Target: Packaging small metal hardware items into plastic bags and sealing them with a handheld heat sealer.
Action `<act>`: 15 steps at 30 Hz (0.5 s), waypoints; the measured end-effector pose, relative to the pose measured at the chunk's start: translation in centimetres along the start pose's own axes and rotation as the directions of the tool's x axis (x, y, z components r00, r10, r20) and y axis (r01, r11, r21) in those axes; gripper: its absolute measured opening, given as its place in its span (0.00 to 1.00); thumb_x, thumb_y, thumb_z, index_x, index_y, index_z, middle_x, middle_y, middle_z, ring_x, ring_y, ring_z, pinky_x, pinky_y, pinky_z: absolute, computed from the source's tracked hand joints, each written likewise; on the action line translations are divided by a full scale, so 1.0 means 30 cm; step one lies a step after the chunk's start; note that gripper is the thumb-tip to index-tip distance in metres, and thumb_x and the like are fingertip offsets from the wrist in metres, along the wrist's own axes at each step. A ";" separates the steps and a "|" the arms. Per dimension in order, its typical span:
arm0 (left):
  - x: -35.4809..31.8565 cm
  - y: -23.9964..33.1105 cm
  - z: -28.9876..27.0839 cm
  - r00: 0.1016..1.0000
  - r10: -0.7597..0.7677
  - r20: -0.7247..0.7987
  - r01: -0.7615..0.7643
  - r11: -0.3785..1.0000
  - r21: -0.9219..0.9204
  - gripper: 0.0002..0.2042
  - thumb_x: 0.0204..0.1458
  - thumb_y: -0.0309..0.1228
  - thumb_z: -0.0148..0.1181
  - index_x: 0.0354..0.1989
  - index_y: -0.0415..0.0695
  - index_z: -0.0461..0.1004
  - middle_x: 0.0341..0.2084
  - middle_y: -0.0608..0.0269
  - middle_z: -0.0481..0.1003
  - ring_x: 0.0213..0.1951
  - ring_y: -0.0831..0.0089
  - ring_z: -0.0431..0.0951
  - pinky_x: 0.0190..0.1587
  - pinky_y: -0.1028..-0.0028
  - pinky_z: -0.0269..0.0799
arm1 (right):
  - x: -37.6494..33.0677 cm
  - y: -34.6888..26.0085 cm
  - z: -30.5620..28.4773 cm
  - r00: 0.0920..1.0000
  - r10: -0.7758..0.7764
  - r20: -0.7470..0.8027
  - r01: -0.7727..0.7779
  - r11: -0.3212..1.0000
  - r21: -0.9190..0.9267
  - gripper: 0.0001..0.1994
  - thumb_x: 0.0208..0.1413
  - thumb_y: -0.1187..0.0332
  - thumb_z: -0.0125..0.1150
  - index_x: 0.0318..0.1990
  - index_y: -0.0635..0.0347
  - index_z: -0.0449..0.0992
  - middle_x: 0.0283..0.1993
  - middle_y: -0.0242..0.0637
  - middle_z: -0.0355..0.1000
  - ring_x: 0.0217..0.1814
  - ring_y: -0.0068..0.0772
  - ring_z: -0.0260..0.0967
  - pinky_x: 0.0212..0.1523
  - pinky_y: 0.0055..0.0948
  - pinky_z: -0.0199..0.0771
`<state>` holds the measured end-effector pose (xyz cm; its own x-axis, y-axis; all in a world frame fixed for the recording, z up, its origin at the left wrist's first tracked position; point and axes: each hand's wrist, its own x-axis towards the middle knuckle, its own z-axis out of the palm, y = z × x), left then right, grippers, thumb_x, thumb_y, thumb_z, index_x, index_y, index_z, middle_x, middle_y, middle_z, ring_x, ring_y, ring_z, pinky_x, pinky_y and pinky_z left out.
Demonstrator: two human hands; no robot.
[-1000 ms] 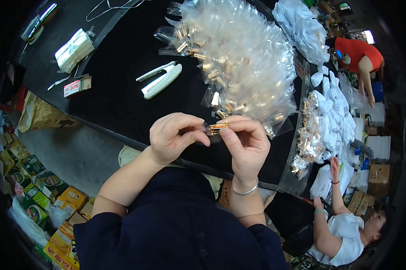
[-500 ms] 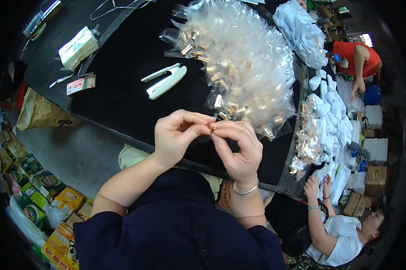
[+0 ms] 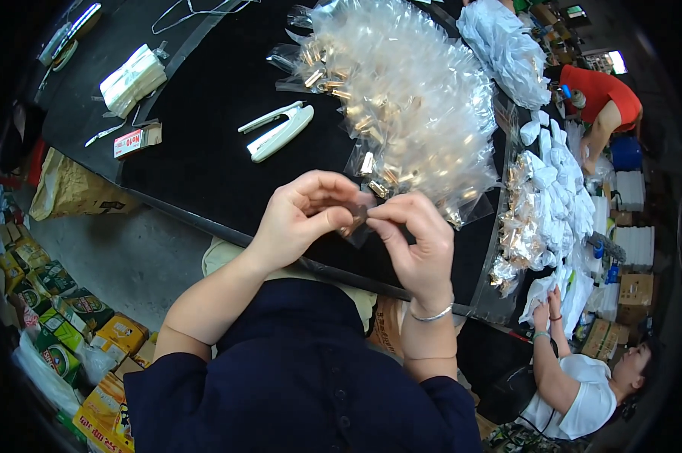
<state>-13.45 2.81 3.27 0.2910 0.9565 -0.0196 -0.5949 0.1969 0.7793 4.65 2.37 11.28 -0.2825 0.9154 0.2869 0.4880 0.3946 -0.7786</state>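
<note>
Over the table's near edge, both my hands are together at a small clear plastic bag (image 3: pixel 362 231). It is blurred, and I cannot make out what is inside it. My left hand (image 3: pixel 305 217) is closed on the bag's left side, thumb against curled fingers. Thumb and forefinger of my right hand (image 3: pixel 420 240) pinch its other edge. Just beyond my hands lies a large heap of clear plastic bags (image 3: pixel 416 98) with gold-coloured metal pieces in them. A pale stapler (image 3: pixel 282 134) rests on the black table to the left of the heap.
A small red-and-white box (image 3: pixel 137 140) and a banded white stack (image 3: pixel 132 80) are at the left of the table (image 3: pixel 197 158). White wrapped packets (image 3: pixel 556 185) and a white plastic sack (image 3: pixel 505 53) line the right. Two other people work there. Cartons (image 3: pixel 107 340) fill the floor at left.
My hands have shifted slightly apart, and the clear bag now shows between them. My right hand has moved a little right. The nearby person at right has drawn their hands together.
</note>
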 end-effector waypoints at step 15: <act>-0.080 0.051 -0.079 0.982 0.191 0.000 -0.140 0.720 0.680 0.06 0.53 0.18 0.63 0.39 0.35 0.77 0.41 0.55 0.79 0.44 0.71 0.80 0.49 0.74 0.75 | 0.370 0.120 0.209 0.896 -0.337 0.288 0.413 0.870 -0.267 0.21 0.43 0.71 0.73 0.48 0.63 0.76 0.48 0.42 0.72 0.53 0.43 0.70 0.53 0.38 0.72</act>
<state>-16.84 1.32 3.02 0.1724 0.9765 0.1294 0.0406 -0.1383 0.9896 -1.92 13.45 8.18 -0.6556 0.6643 0.3590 0.5286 0.7432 -0.4101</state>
